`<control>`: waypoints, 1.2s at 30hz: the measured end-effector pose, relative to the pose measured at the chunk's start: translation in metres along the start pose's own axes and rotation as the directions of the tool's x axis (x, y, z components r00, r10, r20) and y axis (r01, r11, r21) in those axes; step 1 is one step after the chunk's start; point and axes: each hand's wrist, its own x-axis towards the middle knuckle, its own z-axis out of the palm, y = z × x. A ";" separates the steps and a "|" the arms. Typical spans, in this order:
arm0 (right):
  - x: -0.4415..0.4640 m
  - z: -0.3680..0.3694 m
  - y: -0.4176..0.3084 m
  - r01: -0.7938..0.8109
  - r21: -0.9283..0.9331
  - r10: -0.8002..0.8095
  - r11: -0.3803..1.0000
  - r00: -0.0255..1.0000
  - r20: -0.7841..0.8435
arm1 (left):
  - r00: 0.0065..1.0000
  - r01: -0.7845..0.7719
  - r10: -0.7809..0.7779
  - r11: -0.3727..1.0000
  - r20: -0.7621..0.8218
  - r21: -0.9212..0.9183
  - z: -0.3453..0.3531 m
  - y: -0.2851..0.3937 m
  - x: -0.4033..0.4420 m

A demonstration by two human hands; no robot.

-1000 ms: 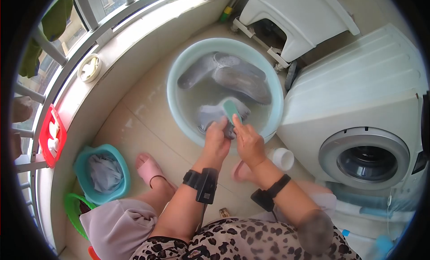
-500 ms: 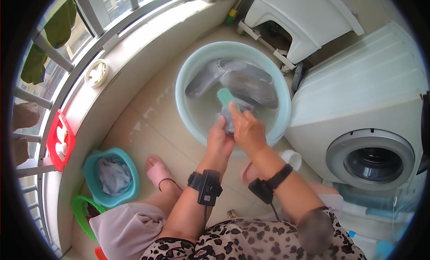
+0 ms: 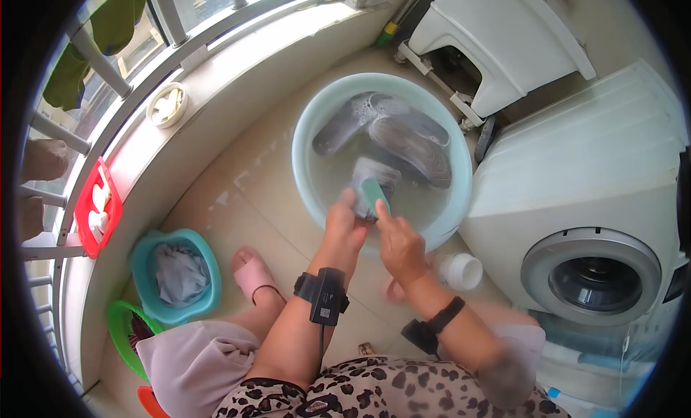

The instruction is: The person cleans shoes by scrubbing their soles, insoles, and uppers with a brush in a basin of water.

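At the near side of a pale blue basin (image 3: 302, 180), my left hand (image 3: 347, 220) is closed round a light grey shoe (image 3: 376, 175), tilted up over cloudy water. My right hand (image 3: 402, 245) grips a green scrubbing brush (image 3: 374, 195) and presses it against that shoe; its bristles are hidden. Farther back in the basin, a grey shoe (image 3: 412, 150) lies with its ridged sole showing. Beside it, another grey shoe (image 3: 345, 123) rests partly in the water, with suds around it.
A white washing machine (image 3: 576, 188) stands at the right, below a white sink unit (image 3: 504, 37). A white tub (image 3: 461, 272) sits near the basin. On the left are a turquoise basin (image 3: 212, 303) with cloth, a green basket (image 3: 119, 346), a red tray (image 3: 108, 227) and a small bowl (image 3: 180, 116).
The brush has moved down along the held shoe, closer to my left hand, and more of the shoe's upper end shows. The whole view has shifted slightly.
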 end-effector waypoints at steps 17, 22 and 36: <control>0.028 0.059 0.023 -0.524 0.450 0.527 0.723 0.840 0.132 | 0.953 -0.273 0.250 0.954 0.173 0.126 -0.033 0.008 0.011; 0.040 0.047 -0.019 -0.392 0.590 0.467 0.706 0.884 0.028 | 0.954 -0.247 0.223 0.963 0.201 0.106 -0.040 0.016 0.018; 0.026 0.053 -0.004 -0.406 0.535 0.443 0.741 0.894 0.066 | 0.949 -0.188 0.141 0.971 0.281 0.146 -0.056 0.021 0.009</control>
